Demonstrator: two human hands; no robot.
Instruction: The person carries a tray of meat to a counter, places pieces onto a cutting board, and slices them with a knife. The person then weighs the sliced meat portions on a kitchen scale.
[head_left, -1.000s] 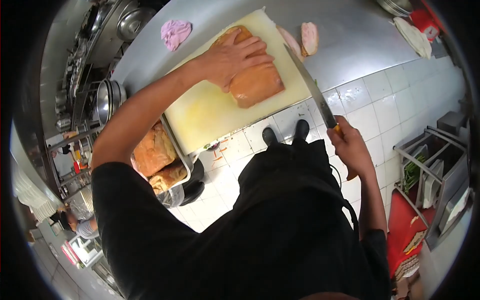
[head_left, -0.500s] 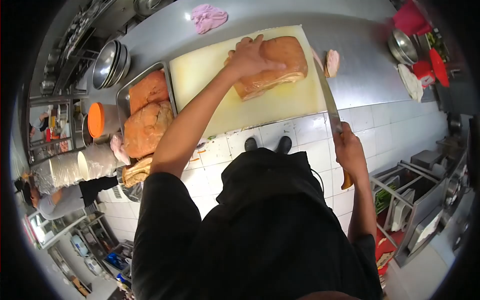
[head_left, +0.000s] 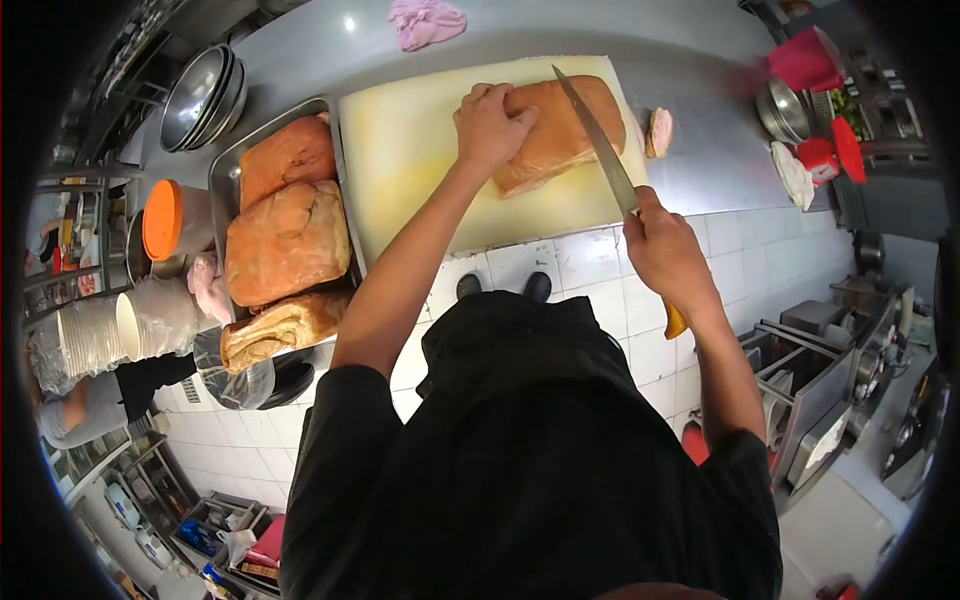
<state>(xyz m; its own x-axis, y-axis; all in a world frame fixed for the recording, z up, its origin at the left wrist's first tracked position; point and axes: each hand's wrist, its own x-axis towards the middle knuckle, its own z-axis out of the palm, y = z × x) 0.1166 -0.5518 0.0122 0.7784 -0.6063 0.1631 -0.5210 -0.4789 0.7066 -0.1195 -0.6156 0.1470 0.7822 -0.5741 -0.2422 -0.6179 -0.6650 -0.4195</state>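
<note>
A large slab of brown-skinned meat (head_left: 565, 130) lies on the pale cutting board (head_left: 390, 130). My left hand (head_left: 490, 128) rests against the slab's left end, thumb spread from the bent fingers. In my right hand (head_left: 665, 250) is the wooden handle of a long knife (head_left: 600, 145). The blade points up and left, over the slab's right part; whether it touches the skin I cannot tell. A small cut piece of meat (head_left: 659, 133) sits on the steel table just right of the board.
Left of the board, a metal tray (head_left: 222, 185) holds more meat slabs. Metal bowls (head_left: 205, 100), an orange-lidded tub (head_left: 165, 220) and wrapped cups (head_left: 150, 318) stand farther left. A pink cloth (head_left: 425, 22) lies behind the board. Another person (head_left: 85, 410) is at the far left.
The knife has moved left from beside the board to over the slab. My left hand has shifted from on top of the slab toward its left end. The camera view has turned.
</note>
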